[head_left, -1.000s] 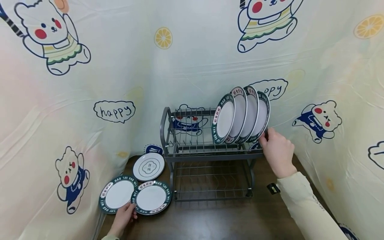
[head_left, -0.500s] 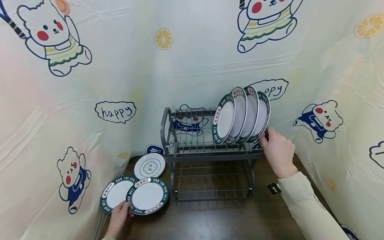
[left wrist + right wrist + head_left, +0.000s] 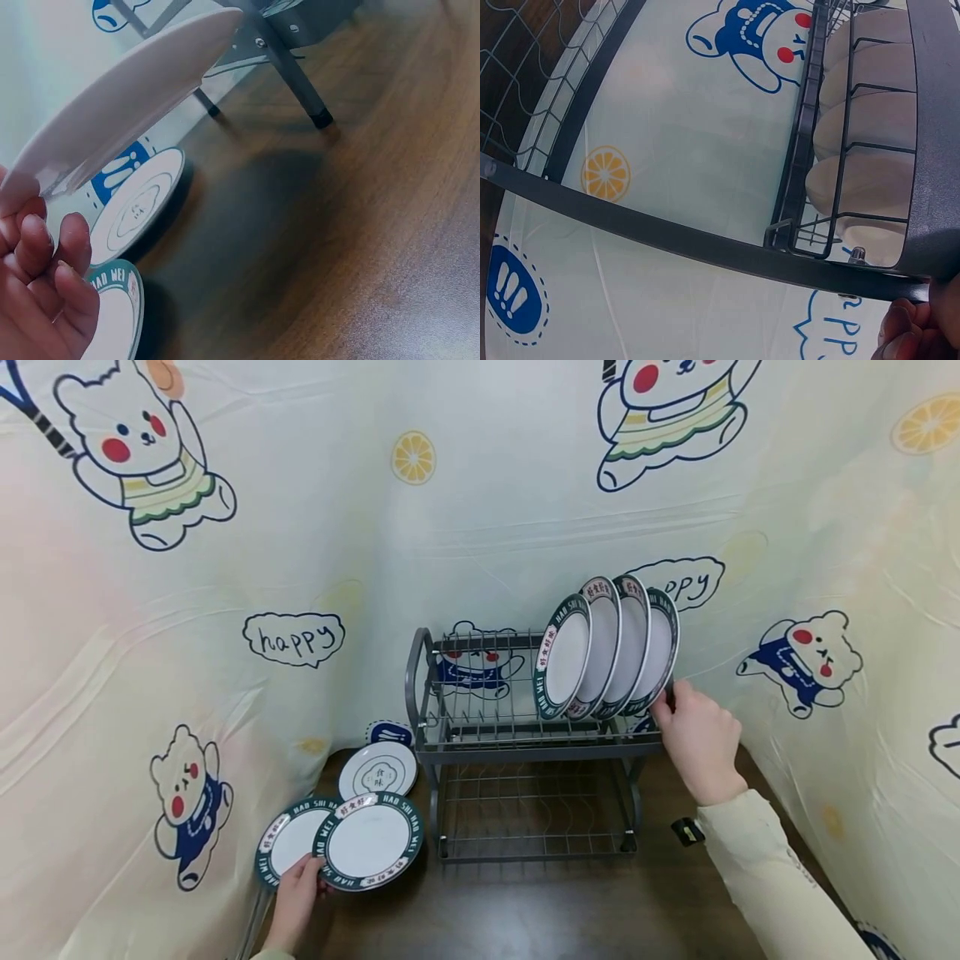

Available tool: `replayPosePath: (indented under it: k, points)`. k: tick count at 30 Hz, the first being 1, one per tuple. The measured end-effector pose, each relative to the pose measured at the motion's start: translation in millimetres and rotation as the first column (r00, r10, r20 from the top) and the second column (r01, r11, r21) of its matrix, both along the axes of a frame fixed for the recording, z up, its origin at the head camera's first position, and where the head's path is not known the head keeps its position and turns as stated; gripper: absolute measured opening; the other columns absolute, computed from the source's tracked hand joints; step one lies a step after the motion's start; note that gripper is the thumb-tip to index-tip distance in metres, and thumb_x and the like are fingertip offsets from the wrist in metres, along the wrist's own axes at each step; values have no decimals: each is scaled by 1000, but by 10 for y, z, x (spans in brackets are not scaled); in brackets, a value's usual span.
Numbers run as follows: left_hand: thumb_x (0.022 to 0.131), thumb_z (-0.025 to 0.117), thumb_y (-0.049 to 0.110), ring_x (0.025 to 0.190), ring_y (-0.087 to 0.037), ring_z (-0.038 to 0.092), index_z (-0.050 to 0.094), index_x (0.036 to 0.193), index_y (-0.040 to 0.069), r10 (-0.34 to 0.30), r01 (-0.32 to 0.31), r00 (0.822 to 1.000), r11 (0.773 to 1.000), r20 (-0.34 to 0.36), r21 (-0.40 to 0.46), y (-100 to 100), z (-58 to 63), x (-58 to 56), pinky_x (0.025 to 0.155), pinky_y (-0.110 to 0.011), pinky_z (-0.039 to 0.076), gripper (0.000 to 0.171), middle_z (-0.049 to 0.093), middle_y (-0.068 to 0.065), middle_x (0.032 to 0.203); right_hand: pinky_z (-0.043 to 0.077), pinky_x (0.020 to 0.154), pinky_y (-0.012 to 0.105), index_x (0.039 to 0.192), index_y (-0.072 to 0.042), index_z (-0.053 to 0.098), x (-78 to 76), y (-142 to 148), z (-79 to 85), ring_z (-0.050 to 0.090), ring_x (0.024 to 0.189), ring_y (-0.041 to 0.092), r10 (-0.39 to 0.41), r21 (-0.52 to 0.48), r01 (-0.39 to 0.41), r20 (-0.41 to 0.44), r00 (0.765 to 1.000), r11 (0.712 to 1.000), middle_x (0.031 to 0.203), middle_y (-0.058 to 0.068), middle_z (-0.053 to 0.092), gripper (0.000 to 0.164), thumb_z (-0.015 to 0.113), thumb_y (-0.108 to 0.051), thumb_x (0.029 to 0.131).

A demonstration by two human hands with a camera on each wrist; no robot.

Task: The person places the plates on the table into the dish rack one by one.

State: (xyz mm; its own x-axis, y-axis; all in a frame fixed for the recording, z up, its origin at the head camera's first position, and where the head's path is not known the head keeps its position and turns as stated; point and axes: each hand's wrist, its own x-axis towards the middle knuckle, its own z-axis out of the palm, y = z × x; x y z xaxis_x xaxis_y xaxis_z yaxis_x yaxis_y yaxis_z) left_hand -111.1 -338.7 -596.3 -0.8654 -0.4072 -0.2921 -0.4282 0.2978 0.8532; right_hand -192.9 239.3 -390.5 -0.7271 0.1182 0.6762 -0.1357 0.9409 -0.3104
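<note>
My left hand [image 3: 294,897] pinches the left rim of a white plate with a green lettered border [image 3: 369,842]. In the left wrist view, that plate's white underside [image 3: 127,101] is raised and tilted above the table. A second green-bordered plate [image 3: 288,843] lies partly behind it, and a small white plate with a central emblem [image 3: 375,767] lies farther back. My right hand [image 3: 701,743] grips the right end of a grey two-tier dish rack [image 3: 540,751]. In the right wrist view, its curled fingers [image 3: 900,330] are at the rack's frame.
Several green-bordered plates [image 3: 564,660] stand on edge at the right of the upper tier. Bare wire slots [image 3: 480,714] lie left of them. The rack stands on a dark wooden table [image 3: 525,910], against a cartoon-print cloth [image 3: 480,527] at the back and sides.
My left hand has lifted the green-bordered plate off the table and moved it slightly left and back, over its neighbours. My right hand keeps its grip on the rack.
</note>
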Motion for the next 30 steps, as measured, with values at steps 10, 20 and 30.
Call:
replayPosePath:
  k: [10, 20, 30]
  points:
    - [105, 38, 20, 71, -17, 57, 60, 86, 2, 20, -21, 999, 999, -36, -24, -9, 57, 53, 64, -28, 49, 35, 61, -1, 74, 25, 40, 38, 69, -8, 47, 16, -8, 8, 40, 43, 29, -5, -19, 5, 20, 1000, 1000, 54, 7, 44, 36, 63, -19, 100]
    - [107, 34, 22, 75, -18, 56, 62, 121, -11, 65, -68, 996, 996, -61, -50, 71, 247, 50, 65, -27, 49, 46, 63, -3, 82, 24, 40, 36, 69, -8, 48, 22, -1, 24, 39, 43, 27, 2, -20, -2, 18, 1000, 1000, 54, 7, 43, 36, 62, -18, 100]
    - [107, 34, 22, 79, -19, 58, 59, 132, -12, 81, -85, 995, 994, -57, -62, 129, 410, 72, 66, -26, 49, 49, 69, -6, 92, 25, 41, 37, 69, -8, 48, 19, 0, 24, 40, 44, 28, -2, -33, 3, 43, 999, 999, 54, 7, 44, 36, 61, -21, 101]
